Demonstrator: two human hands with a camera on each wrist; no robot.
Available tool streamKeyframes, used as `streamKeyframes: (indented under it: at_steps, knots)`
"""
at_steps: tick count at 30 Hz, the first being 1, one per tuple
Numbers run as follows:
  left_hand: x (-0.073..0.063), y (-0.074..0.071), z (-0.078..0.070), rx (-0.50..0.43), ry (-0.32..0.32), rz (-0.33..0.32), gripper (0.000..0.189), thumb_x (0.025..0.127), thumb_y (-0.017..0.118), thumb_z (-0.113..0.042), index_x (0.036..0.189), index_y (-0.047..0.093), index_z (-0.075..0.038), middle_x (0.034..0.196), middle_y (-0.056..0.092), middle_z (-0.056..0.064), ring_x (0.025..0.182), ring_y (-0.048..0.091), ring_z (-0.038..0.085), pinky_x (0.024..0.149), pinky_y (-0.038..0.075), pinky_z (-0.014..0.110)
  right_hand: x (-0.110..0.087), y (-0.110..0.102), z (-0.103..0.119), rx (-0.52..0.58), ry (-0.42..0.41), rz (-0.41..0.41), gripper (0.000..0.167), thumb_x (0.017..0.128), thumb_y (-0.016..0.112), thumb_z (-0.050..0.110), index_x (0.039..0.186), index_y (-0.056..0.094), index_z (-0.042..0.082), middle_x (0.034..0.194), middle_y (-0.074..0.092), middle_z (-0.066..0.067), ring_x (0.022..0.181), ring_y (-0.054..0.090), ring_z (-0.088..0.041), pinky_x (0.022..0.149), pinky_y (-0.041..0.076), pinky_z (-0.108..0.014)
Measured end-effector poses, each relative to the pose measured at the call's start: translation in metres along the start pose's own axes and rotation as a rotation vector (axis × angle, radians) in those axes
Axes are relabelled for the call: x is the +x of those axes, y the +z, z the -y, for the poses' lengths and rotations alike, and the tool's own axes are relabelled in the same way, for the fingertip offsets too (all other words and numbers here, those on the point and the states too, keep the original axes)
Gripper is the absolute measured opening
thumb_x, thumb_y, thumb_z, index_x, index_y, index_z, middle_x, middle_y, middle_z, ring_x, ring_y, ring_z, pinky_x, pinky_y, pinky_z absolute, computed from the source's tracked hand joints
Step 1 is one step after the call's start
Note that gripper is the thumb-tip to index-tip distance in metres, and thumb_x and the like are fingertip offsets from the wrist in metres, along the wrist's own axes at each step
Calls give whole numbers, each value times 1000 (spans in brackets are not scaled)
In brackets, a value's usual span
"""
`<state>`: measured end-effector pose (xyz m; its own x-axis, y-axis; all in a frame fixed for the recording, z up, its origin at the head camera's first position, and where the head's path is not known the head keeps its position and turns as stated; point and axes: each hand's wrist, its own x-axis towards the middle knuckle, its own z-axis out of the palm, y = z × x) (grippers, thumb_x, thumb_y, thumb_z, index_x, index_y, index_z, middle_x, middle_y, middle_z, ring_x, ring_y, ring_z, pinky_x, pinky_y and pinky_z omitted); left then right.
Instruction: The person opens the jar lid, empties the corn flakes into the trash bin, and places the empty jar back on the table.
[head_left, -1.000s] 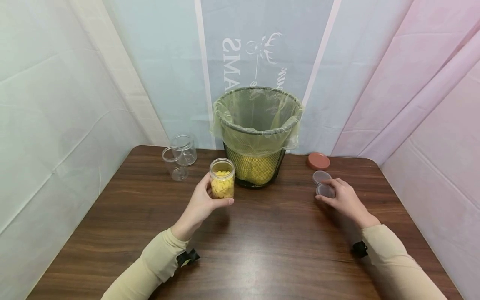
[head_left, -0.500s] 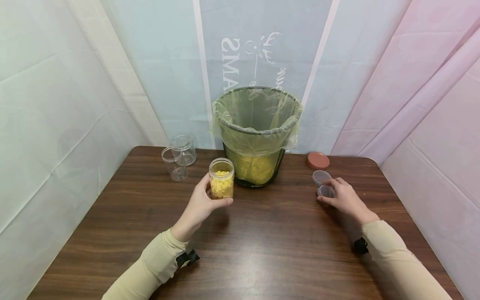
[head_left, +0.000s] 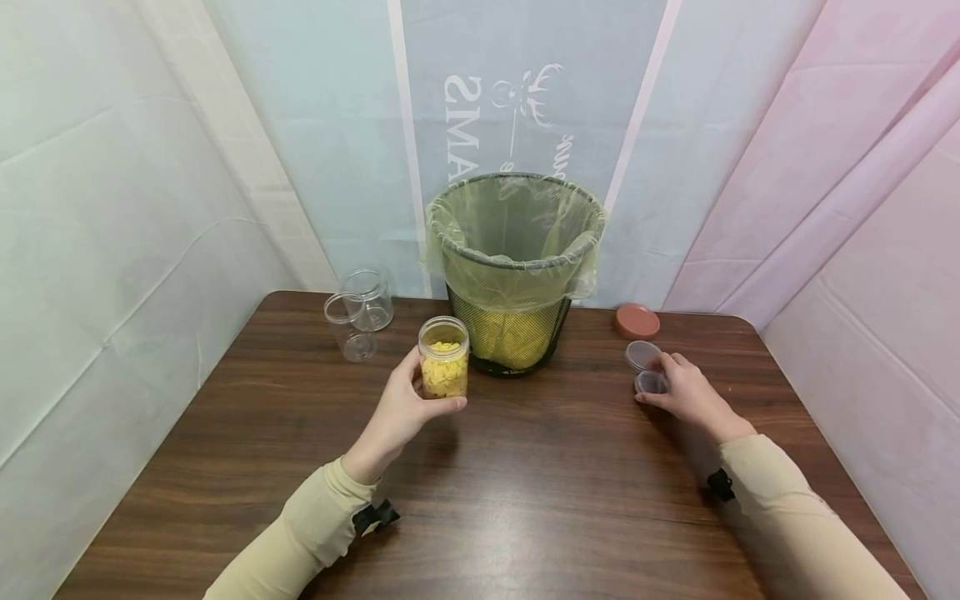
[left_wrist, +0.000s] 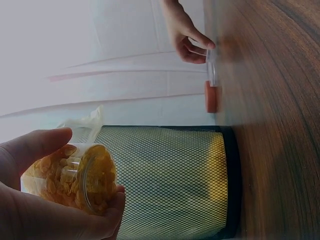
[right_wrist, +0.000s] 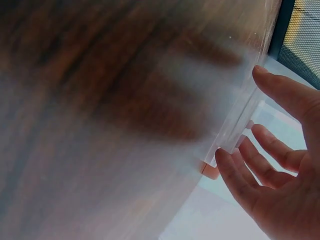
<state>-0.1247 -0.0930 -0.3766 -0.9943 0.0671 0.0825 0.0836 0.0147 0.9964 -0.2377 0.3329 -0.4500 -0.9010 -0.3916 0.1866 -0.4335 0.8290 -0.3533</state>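
Note:
In the head view my left hand (head_left: 393,408) grips an uncovered clear jar (head_left: 444,385) partly filled with yellow pieces, upright in front of the bin. Its thumb and fingers wrap the lower jar, as the left wrist view also shows. On the right, my right hand (head_left: 692,400) pinches a clear lid (head_left: 650,382) by its edges, low at the tabletop; the thumb (right_wrist: 282,90) is on one side and the fingers on the other. A second clear lid (head_left: 642,356) lies just behind it, with a reddish lid (head_left: 637,322) farther back.
A black mesh bin (head_left: 551,321) with a yellowish liner stands at the back middle, yellow stuff showing through its lower part. Two lidless clear jars (head_left: 351,336) stand at the back left. Fabric walls enclose the wooden table (head_left: 510,492) at the back and sides.
The right hand and the clear lid in it have shifted very slightly to the right. The left hand holds the jar in the same place.

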Motion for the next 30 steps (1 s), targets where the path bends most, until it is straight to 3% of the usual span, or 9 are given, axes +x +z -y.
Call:
streamKeyframes:
  at_steps: [15,30]
  knots:
    - [0,0,-2,2,0,-4,72,67,77,7,130,46,-9,119,57,12,100,60,16,86,50,29,6,-4,5,-18,17,36,46,71,82,23,103,60,-2,98,54,-24,83,55,-33,70,46,-48]
    - [0,0,0,13,0,-7,73,67,77,7,130,46,-9,119,57,12,100,60,16,86,50,30,8,-3,1,-26,-19,44,45,69,84,22,100,59,1,95,52,-23,78,56,-31,66,48,-44]
